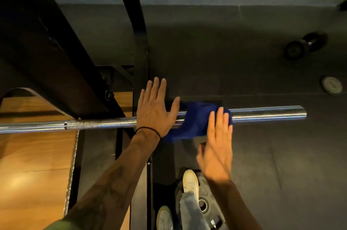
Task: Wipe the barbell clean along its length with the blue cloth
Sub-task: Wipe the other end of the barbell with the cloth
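Two hands meet the barbell, which runs left to right across the view above the floor. The left hand lies flat over the bar, fingers straight and spread wide. Just to its right, the blue cloth drapes over the bar, and the right hand presses it with straight fingers. A dumbbell lies far right.

A gym: barbell, dumbbell, weight plate on dark rubber flooring, beside a black rack.
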Demonstrator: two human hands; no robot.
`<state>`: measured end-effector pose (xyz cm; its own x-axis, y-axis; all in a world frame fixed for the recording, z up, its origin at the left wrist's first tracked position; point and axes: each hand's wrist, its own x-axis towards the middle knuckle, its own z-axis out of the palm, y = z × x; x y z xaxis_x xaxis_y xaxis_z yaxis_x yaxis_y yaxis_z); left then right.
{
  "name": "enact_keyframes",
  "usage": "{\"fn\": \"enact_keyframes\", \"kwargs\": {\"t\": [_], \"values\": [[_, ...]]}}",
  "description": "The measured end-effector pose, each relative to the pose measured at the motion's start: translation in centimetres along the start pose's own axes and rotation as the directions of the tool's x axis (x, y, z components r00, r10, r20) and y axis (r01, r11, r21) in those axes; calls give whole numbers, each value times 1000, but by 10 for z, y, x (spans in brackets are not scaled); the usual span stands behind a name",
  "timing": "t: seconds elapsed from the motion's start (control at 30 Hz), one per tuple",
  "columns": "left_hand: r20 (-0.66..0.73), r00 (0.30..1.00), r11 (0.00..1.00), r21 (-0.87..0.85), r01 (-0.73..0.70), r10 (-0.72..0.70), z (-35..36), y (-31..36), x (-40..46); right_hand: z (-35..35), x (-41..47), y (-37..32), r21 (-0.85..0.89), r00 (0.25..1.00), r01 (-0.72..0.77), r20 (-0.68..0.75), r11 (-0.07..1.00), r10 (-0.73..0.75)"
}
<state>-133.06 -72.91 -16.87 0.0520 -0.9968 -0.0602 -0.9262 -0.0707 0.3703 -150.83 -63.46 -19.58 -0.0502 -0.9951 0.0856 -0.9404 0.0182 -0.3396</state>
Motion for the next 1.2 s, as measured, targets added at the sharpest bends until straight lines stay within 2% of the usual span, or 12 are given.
{"fn": "enact_keyframes", "kwargs": {"t": [0.07, 0.2, 0.27, 0.37, 0.47, 0.57, 0.73, 0.77, 0.87, 0.93, 1.07, 1.2], "values": [[8, 1000, 1000, 8, 7, -8, 0, 0, 0, 7, -2, -35, 81, 1000, 14, 6, 997, -14], [1, 1000, 1000, 4, -2, 2, 0, -2, 0, 11, 0, -29, 3, 891, 445, 96, 895, -443], [16, 1000, 1000, 8, 5, -5, 0, 0, 1, 1, 7, 7, -98, 944, 326, 79, 940, -320], [35, 999, 999, 35, 18, -19, -2, 1, 2, -4, 6, -6, 7, 999, -38, -28, 999, 38], [66, 997, 999, 33, 31, -33, -4, 1, 2, 12, -8, -51, 113, 988, 144, 38, 983, -149], [114, 991, 998, 31, 60, -63, -4, 2, 7, 7, -1, -17, -52, 915, 390, 135, 919, -381], [141, 985, 995, 42, 93, -98, -3, 3, 15, -3, -1, -11, -20, 1000, -21, 7, 1000, 21], [150, 984, 995, 37, 94, -98, -3, 4, 15, 1, -4, -28, 20, 1000, -10, 22, 1000, 9], [164, 980, 994, 27, 108, -111, -4, 3, 15, 10, -4, -30, 3, 923, 364, 133, 932, -361], [194, 973, 992, 14, 128, -129, -5, 3, 18, 5, 10, 11, -91, 906, 418, 113, 904, -408], [289, 944, 987, 21, 160, -159, -8, 5, 29, -4, 14, 3, -3, 996, -69, -65, 998, 69], [361, 903, 972, 64, 225, -233, -5, 1, 51, 11, 10, -31, 36, 948, 306, 82, 951, -308]]}}
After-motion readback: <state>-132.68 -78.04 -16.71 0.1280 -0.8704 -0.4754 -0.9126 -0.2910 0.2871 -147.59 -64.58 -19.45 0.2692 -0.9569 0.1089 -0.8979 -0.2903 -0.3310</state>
